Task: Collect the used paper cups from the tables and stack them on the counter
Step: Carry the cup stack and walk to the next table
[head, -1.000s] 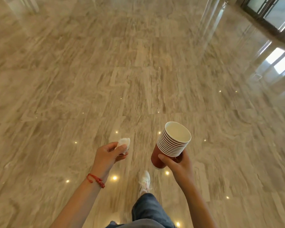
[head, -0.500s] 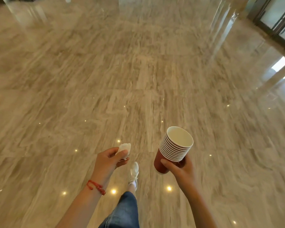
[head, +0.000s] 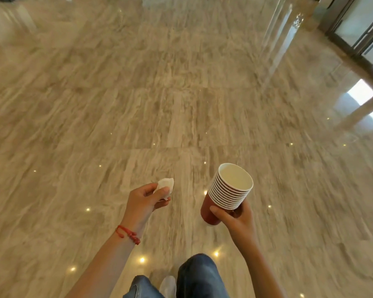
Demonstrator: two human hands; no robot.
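A stack of several nested red paper cups with white rims and a white inside tilts to the upper right in front of me. My right hand grips the stack near its base, thumb across the lowest red cup. To its left, my left hand pinches a crumpled white tissue between thumb and fingers. A red cord bracelet circles the left wrist. No table or counter is in sight.
Glossy beige marble floor stretches ahead, dotted with ceiling-light reflections. A dark-framed glass door or window stands at the upper right. My jeans and a white shoe show at the bottom edge.
I have walked forward across the floor; the legs swapped places and the glass door at the right came closer. Both hands keep their holds, nearly unmoved relative to me.
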